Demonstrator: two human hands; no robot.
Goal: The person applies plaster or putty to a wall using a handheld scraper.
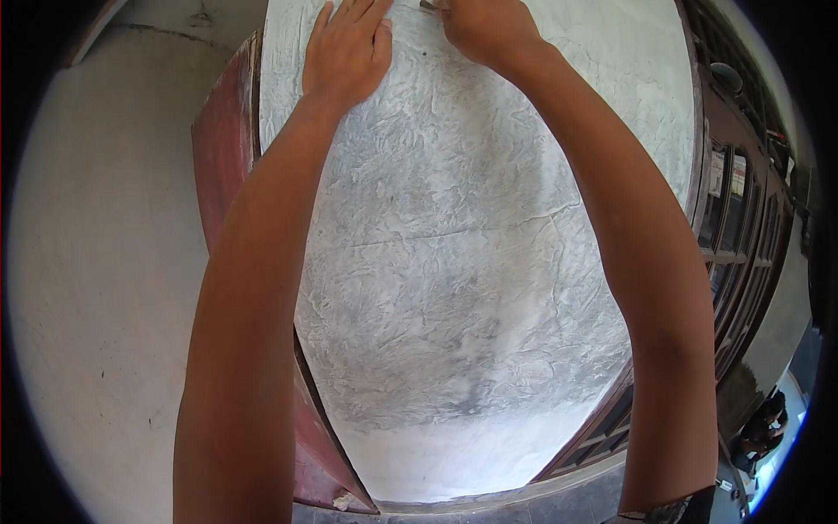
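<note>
In front of me stands a whitish-grey wall panel point(419, 288) with a rough, wrinkled plaster-like surface and a few cracks. My left hand point(349, 52) lies flat on its upper left part, fingers stretched upward and cut by the frame's top edge. Farther right, my right hand point(491, 31) is closed, close to the wall's upper part. A small dark, thin end of a tool point(429, 5) pokes out at its finger side; the rest is hidden by the fingers and the frame edge, so its kind cannot be told.
A worn red wooden panel point(225, 140) borders the wall on the left, beside a plain pale wall point(105, 262). Brown window frames with glass panes point(729, 201) run along the right. A grey tiled floor point(559, 506) lies below. Another person point(764, 432) is at the far lower right.
</note>
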